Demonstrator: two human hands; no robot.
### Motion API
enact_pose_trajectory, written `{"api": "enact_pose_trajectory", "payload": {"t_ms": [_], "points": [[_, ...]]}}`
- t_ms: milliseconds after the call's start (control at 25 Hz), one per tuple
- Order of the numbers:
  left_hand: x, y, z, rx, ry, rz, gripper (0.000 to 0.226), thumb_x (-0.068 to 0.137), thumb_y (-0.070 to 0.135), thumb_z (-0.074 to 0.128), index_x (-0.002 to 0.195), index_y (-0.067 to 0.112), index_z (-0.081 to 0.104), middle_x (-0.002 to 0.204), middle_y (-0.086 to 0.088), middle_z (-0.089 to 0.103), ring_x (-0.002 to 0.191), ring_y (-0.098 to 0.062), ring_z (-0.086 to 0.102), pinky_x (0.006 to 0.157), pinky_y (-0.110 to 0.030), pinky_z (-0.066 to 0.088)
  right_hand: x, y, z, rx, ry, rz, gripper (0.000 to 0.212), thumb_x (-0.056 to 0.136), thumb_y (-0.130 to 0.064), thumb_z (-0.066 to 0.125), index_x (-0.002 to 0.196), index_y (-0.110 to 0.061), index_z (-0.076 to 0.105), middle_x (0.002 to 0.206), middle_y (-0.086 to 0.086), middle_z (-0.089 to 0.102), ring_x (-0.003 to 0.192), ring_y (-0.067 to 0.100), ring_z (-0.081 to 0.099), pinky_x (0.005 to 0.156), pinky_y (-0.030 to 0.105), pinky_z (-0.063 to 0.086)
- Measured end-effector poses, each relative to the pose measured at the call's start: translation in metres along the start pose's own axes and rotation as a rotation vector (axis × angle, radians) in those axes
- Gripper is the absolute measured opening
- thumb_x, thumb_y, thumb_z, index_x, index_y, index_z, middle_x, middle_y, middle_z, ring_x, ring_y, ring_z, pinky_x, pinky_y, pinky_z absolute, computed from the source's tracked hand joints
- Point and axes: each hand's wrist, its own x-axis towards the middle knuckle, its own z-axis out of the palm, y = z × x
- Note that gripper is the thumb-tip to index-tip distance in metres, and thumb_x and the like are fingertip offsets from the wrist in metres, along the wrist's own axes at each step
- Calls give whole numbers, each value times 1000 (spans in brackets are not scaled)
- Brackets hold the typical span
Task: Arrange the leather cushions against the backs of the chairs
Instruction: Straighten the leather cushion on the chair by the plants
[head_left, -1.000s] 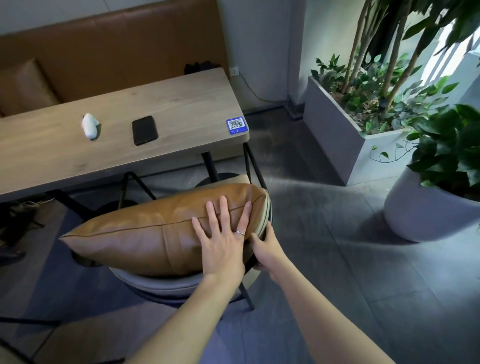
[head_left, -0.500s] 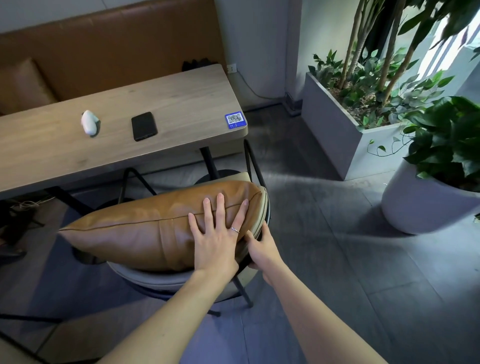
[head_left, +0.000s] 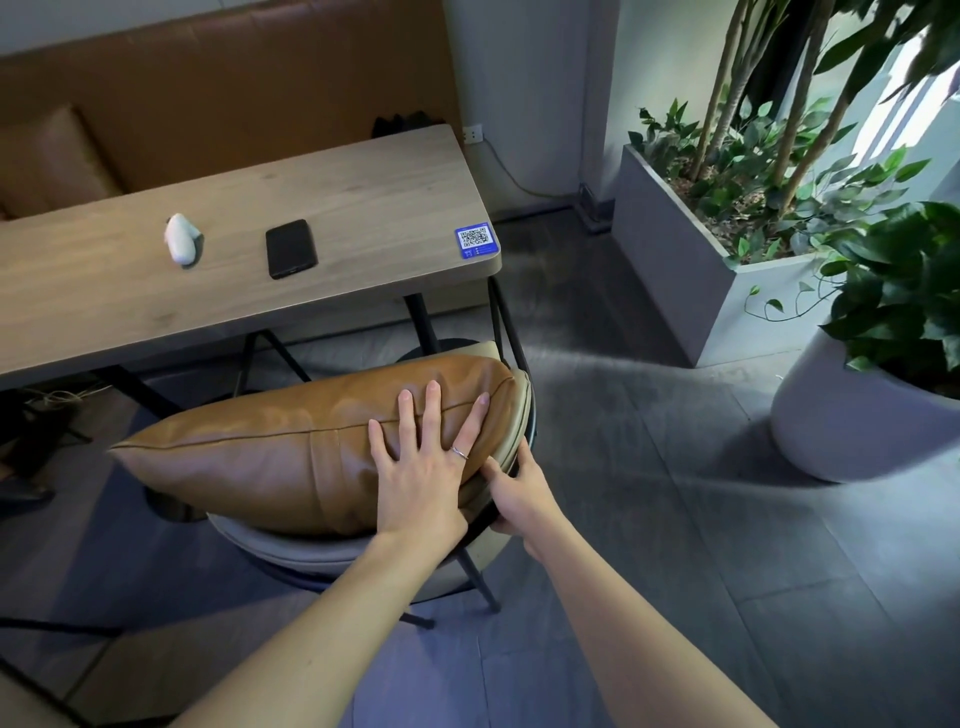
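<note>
Cushion (head_left: 291, 447) lies on the chair (head_left: 311, 551), left hand (head_left: 421, 467) pressing flat and open, right hand (head_left: 519, 493) gripping the chair's back edge; next, likely nudging it square.

Both forearms bare, no sleeves in frame up to the bottom edge. Left hand (head_left: 418, 475): one thin silver ring (head_left: 459, 452) on a finger, plain narrow band, small detail on top, too small to make out. Right hand (head_left: 519, 493): no jewellery on the parts that show. No watch or wristband on either wrist. No gloves. Nails short, unpainted where they show.
</note>
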Motion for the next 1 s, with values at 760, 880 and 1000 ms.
{"api": "enact_pose_trajectory", "payload": {"t_ms": [760, 880, 1000], "points": [[-2, -3, 2, -19, 22, 29, 140, 71, 45, 82, 145, 40, -36, 167, -18, -12, 150, -43, -13, 115, -68, 4, 6, 13, -1, 43, 7, 32, 84, 95, -48, 64, 163, -45, 15, 157, 4, 51, 135, 35, 56, 99, 56, 58], [4, -3, 4, -28, 20, 39, 142, 67, 45, 84, 146, 41, -34, 167, -17, -12, 150, -42, -14, 115, -68, 4, 12, 11, -1, 30, 20, 38, 83, 92, -50, 66, 161, -46, 20, 154, 5, 54, 136, 36, 56, 98, 55, 59], [4, -2, 4, -29, 26, 35, 143, 65, 44, 85, 148, 41, -31, 167, -17, -8, 149, -41, -12, 115, -68, 5, 12, 9, -3, 15, 8, 66, 83, 93, -50, 65, 162, -46, 19, 152, 7, 55, 133, 36, 58, 96, 55, 60]]}}
